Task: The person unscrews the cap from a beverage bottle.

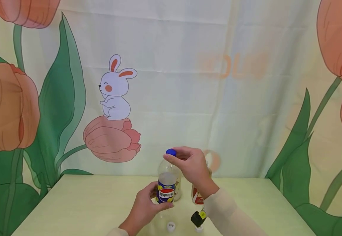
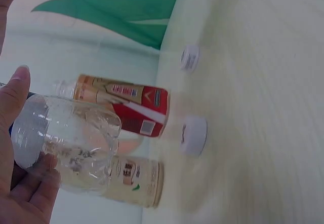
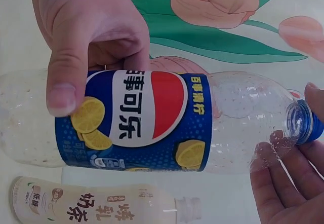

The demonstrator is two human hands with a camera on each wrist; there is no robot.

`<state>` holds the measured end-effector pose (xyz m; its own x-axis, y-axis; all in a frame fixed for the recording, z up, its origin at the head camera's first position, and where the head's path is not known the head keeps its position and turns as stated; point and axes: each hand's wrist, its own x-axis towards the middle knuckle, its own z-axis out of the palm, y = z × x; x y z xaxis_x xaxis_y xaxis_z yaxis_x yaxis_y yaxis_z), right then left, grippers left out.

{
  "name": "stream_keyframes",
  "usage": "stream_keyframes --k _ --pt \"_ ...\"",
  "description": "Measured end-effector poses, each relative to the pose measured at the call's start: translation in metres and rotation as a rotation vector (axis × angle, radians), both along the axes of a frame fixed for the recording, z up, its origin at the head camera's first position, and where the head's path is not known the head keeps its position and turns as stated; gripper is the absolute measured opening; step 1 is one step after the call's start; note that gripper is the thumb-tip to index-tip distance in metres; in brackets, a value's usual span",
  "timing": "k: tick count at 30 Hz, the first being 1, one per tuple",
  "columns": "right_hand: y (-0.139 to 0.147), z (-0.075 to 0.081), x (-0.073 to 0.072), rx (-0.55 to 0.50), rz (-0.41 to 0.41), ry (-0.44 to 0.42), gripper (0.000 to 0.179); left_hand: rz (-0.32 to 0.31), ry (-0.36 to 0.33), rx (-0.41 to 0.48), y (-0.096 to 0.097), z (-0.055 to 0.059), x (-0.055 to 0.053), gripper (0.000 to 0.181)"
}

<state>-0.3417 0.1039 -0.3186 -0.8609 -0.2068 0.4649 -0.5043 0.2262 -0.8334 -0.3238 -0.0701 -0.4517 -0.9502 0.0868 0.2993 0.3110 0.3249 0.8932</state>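
Observation:
A clear plastic Pepsi bottle (image 1: 167,167) with a blue lemon label (image 3: 147,117) is held upright, its base above the table in the left wrist view. My left hand (image 1: 144,205) grips it around the label, thumb in front and fingers behind. At the top, my right hand (image 1: 194,165) pinches the blue cap (image 1: 171,152) between thumb and fingers. That cap sits on the bottle's neck; whether it is tight I cannot tell. Only droplets show inside the bottle's clear walls.
Behind stand an uncapped milk tea bottle (image 3: 76,203) and a bottle with a red and tan label (image 2: 126,102). Two white caps (image 2: 194,135) lie on the pale table (image 1: 85,203) in front of them. A tulip-and-rabbit curtain (image 1: 174,82) hangs at the table's back edge.

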Motion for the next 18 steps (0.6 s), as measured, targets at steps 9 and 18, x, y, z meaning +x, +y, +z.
stream_keyframes --k 9,18 --pt "0.022 -0.001 0.018 0.004 0.023 -0.031 0.035 -0.138 0.006 0.016 0.012 0.003 0.017 0.075" --pt "0.031 -0.003 0.034 -0.045 0.022 -0.061 0.035 -0.186 -0.072 0.06 0.021 0.004 0.026 0.081"
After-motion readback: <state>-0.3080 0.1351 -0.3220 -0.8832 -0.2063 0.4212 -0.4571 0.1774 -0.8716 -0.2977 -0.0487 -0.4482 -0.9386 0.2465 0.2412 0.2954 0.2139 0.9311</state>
